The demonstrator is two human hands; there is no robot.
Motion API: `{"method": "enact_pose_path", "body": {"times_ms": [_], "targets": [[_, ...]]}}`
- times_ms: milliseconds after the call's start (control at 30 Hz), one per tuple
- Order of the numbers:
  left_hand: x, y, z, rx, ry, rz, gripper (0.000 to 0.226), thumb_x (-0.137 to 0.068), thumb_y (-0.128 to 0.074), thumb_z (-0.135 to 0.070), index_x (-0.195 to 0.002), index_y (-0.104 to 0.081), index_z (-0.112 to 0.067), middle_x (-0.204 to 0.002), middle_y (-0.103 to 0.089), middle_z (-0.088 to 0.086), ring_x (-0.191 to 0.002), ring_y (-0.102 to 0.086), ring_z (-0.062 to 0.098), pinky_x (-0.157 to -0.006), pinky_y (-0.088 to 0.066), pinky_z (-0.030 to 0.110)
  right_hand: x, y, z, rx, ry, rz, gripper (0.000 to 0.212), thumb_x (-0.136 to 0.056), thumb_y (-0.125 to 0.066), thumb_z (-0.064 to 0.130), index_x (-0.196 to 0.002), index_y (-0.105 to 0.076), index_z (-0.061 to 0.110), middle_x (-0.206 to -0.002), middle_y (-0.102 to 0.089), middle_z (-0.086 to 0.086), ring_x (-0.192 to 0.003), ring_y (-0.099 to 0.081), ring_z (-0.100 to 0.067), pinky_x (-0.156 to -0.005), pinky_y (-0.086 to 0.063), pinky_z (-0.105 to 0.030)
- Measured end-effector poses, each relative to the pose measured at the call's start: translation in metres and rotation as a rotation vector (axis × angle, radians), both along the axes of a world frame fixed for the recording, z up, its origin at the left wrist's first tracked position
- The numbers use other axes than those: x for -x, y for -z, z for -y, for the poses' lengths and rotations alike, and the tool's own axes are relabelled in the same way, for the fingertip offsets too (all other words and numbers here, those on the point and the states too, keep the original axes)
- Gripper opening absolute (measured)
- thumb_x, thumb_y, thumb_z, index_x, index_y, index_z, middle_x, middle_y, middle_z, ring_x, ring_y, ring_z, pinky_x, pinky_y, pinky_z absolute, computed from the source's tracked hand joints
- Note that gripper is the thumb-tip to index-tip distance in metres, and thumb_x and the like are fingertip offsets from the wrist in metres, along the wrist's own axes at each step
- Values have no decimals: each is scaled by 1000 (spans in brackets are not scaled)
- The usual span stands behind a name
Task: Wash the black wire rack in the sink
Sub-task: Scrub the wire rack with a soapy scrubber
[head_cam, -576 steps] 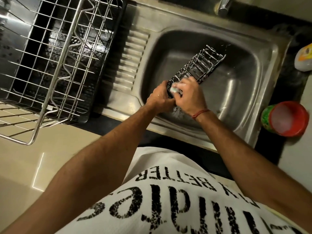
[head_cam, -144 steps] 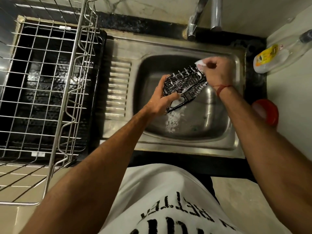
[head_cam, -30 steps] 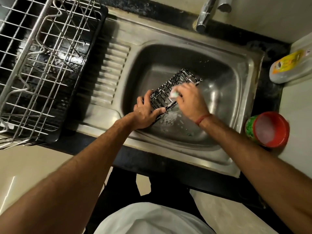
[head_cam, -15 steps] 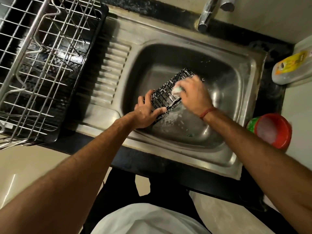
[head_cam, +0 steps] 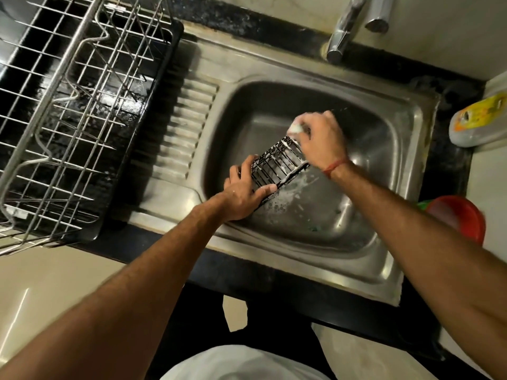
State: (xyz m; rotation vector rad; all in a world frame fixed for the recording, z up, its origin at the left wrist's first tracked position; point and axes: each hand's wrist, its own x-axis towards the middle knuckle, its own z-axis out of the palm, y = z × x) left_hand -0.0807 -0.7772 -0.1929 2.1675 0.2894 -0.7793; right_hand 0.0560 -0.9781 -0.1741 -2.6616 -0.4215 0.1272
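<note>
Since half a second ago, right hand slid its soapy sponge to the rack's far end; left hand grasps the near end in the sink.

- In the sink: wire rack, tilted, with foam beneath.
- On the rack's near end: left hand, gripping.
- At the rack's far end: right hand, pinching a sponge.
- Left of the sink: dish drainer on a tray.
- Behind the sink: tap.
- Right of the sink: bottle lying farther back, tub nearer.
</note>
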Motion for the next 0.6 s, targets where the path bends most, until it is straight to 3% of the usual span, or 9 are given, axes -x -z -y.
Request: {"method": "enact_pose_path", "body": {"times_ms": [67, 167, 267, 400, 467, 533, 600], "targets": [[0, 1, -1, -2, -7, 1, 99, -96, -68, -68, -170, -8, -39, -158, -30, 16, -148, -37, 48, -125, -31, 60, 6, 1, -2, -9, -120, -39, 10, -95, -68, 32, -99, -75, 26, -99, -71, 9, -95, -50, -18, -83, -44, -34], [2, 1, 4, -2, -10, 23, 96, -97, -68, -67, -169, -10, -40, -157, -31, 15, -148, -37, 47, -124, -31, 57, -22, 2, 7, -163, 224, -76, 7, -90, -72, 33, -91, -77, 28, -85, -70, 15, -86, -62, -10, -76, -50, -24], [2, 0, 4, 6, 3, 26, 94, -99, -67, -65, -170, -9, -40, -158, -29, 15, -148, -35, 46, -124, -31, 58, -44, 14, 10, -336, 481, -255, 14, -88, -80, 30, -96, -83, 19, -85, -75, 10, -72, -64, 4, -69, -52, -9], [2, -1, 4, -1, 8, 45, 93, -100, -66, -64, -170, -10, -40, -157, -29, 15, -148, -36, 46, -124, -31, 57, -50, 28, 18, -421, 703, -428, 25, -88, -83, 29, -104, -82, 10, -102, -81, -1, -86, -73, -8, -82, -60, -24], [2, 0, 4, 4, 5, 34, 93, -99, -67, -65, -169, -10, -40, -158, -29, 15, -147, -36, 46, -123, -32, 58, -40, 16, 17, -323, 595, -317, 17, -88, -81, 31, -96, -83, 16, -96, -81, 3, -87, -73, -9, -82, -59, -25], [1, 3, 3, 2, 5, 42, 94, -98, -66, -66, -169, -11, -40, -157, -30, 16, -147, -38, 47, -124, -33, 59, -13, -2, 5, -271, 358, -159, 7, -87, -77, 32, -84, -80, 27, -86, -76, 12, -85, -69, -8, -78, -54, -26], [0, 5, 1, -3, -16, 46, 94, -98, -68, -66, -169, -13, -39, -156, -32, 16, -145, -40, 49, -124, -32, 57, 18, -7, -5, -126, 105, -59, 8, -92, -72, 31, -94, -79, 27, -93, -72, 14, -91, -56, -12, -79, -45, -29]]}}
